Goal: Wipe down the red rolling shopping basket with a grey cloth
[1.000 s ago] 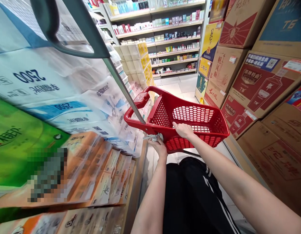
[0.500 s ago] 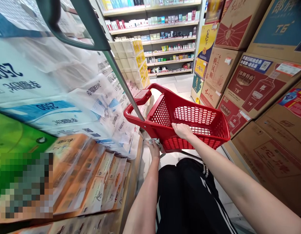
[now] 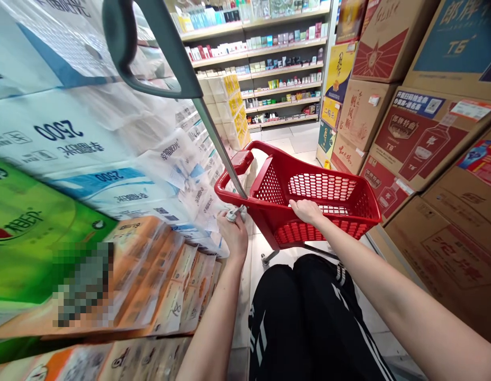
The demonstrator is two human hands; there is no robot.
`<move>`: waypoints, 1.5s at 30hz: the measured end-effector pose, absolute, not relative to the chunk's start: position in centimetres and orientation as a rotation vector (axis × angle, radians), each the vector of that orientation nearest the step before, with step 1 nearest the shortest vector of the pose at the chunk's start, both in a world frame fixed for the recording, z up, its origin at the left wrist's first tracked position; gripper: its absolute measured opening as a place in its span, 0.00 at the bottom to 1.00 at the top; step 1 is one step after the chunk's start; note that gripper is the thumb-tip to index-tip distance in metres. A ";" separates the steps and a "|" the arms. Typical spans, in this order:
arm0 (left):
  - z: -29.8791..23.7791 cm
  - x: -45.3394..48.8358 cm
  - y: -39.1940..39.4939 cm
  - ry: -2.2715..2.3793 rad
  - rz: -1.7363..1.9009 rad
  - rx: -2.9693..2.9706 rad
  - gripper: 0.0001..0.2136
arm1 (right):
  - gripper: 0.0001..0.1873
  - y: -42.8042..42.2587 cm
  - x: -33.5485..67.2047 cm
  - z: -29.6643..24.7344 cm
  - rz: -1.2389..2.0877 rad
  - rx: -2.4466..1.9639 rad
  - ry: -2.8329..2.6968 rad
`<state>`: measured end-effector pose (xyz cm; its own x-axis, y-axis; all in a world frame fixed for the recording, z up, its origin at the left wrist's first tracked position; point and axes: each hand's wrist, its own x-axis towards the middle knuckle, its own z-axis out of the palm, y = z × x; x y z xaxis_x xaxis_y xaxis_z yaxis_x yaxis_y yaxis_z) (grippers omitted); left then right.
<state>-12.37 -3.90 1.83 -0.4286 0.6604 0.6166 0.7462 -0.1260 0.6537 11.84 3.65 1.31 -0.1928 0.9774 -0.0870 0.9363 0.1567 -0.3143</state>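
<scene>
A red plastic shopping cart with perforated basket walls stands in front of my knees. My right hand is closed over the near top rim of its basket. In my left hand is a crumpled whitish cloth, bunched up by the fingers close below the corner of the cart's red frame. Whether the cloth touches the frame I cannot tell. From that corner a metal pole rises to a dark grey handle at the upper left. One caster shows under the cart.
Stacked paper packs in white and blue wrap line the left side, with orange packs lower down. Cardboard cartons are piled along the right. Shelves of small goods close off the far end.
My left hand with the cloth has moved up and left, from the cart's lower side to near its frame corner. My right hand keeps its hold on the rim. The view has shifted slightly.
</scene>
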 end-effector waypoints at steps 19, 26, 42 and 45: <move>6.8 -14.4 2.1 -1.843 -1.328 -1.839 0.13 | 0.35 3.5 11.9 2.0 0.354 -1.841 -2.390; 10.0 -14.8 4.4 -1.948 -1.984 -1.515 0.20 | 0.34 3.4 11.6 2.2 0.396 -1.899 -2.373; 9.0 -10.0 3.5 -1.931 -1.736 -1.675 0.19 | 0.36 3.3 12.6 2.1 0.398 -1.943 -2.302; 9.9 -10.3 3.1 -1.873 -1.760 -1.878 0.16 | 0.36 3.2 12.8 2.2 0.393 -1.939 -2.302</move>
<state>-10.29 3.11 9.85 -0.3032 0.7170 0.6276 0.6707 -0.3073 0.6751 12.79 3.20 2.18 -0.1807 0.9799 -0.0843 0.9524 0.1529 -0.2638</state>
